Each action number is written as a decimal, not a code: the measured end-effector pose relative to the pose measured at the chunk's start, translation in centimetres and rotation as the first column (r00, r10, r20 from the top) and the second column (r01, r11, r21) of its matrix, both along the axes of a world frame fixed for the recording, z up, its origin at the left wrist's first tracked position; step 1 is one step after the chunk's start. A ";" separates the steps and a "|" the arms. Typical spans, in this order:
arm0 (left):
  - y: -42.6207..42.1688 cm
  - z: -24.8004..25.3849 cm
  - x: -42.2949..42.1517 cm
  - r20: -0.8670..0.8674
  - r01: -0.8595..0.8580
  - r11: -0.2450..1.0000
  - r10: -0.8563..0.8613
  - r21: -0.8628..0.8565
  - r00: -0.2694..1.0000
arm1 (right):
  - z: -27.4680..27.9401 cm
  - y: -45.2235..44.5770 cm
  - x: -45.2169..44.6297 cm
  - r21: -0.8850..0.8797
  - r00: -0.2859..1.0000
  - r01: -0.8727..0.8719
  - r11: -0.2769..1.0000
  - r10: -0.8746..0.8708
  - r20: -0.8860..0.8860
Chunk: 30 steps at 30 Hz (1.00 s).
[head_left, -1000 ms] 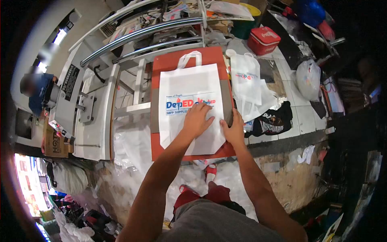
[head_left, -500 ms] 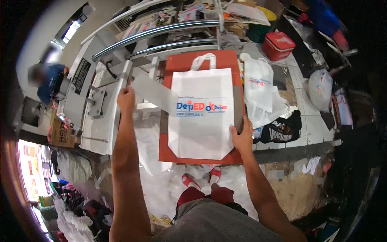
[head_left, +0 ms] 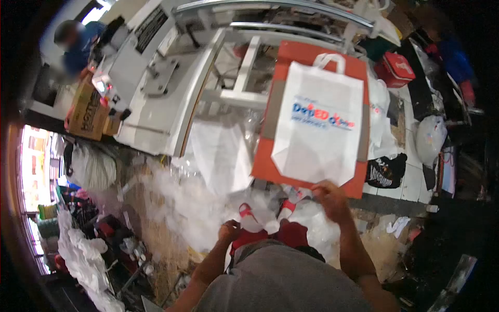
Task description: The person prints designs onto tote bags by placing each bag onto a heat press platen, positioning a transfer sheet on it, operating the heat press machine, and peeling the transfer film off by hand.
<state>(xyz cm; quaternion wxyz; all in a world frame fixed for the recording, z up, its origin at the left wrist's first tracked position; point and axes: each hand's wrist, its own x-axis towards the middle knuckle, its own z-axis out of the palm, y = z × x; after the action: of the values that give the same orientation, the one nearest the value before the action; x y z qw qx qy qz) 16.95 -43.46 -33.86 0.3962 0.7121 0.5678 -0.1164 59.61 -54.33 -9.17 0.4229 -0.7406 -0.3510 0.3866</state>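
Observation:
A white bag (head_left: pixel 317 135) with blue and red print lies flat on the red board (head_left: pixel 267 156), its handle loop pointing away from me. My right hand (head_left: pixel 331 200) is at the bag's bottom edge, fingers curled; blur hides whether they pinch it. My left hand (head_left: pixel 228 230) is low beside my left thigh, its fingers bent, and what it holds, if anything, is too small to name. White material (head_left: pixel 221 156) hangs or lies left of the board, apart from both hands.
White frame bars (head_left: pixel 241 67) stand left of the board. More white bags (head_left: pixel 382 138), a black printed cloth (head_left: pixel 387 170) and a red cooler box (head_left: pixel 396 69) are on the right. A person (head_left: pixel 78 44) is at the upper left. Red slippers (head_left: pixel 246 209) show below.
The view has swung left. My left hand first lifted off the printed bag, pulled a pale sheet leftward, then dropped to my thigh. My right hand moved from the bag's side to its bottom edge.

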 end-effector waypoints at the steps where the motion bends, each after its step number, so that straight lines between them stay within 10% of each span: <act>1: -1.8 -3.2 -2.6 0.074 0.180 0.982 -0.183 0.050 0.980 | 0.1 1.4 -3.1 0.075 0.977 -0.198 0.977 0.203 -0.071; 4: -2.8 -5.5 -7.2 0.194 0.539 0.834 -0.551 0.116 0.812 | -8.3 6.3 -11.2 -0.108 0.933 -0.341 0.934 0.322 -0.157; 6: -0.1 0.9 -6.4 0.095 0.161 0.959 -0.142 -0.232 0.985 | -17.1 10.5 -14.4 -0.203 0.952 -0.305 0.930 0.305 -0.032; 9: 1.9 0.5 -11.8 0.222 -0.171 0.979 0.192 -0.112 0.956 | -29.1 16.8 -16.3 -0.319 0.934 -0.166 0.933 0.253 0.254; 13: 1.2 0.1 -23.7 0.022 -0.188 0.982 0.189 -0.024 0.982 | -37.2 20.8 -18.8 -0.222 0.803 0.159 0.962 0.005 0.596; 18: -3.4 -4.7 -34.4 -0.180 0.102 0.972 -0.141 -0.210 0.973 | -36.0 22.2 -19.6 -0.372 0.875 0.334 0.866 -0.138 0.465; 21: -2.5 -2.1 -31.9 -0.177 -0.159 0.963 0.122 -0.217 0.977 | -35.1 22.1 -20.0 -0.387 0.866 0.395 0.834 -0.196 0.460; 30: 8.7 -5.4 -18.9 0.248 -0.238 0.965 0.257 -0.107 0.934 | -31.2 19.1 -19.3 -0.295 0.949 0.264 0.918 -0.192 0.251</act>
<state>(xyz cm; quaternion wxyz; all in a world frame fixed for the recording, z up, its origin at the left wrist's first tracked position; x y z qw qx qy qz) -1.91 -34.81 -39.27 0.5051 0.6285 0.5914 0.0075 40.34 -35.27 -40.33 0.2966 -0.8738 -0.2371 0.3039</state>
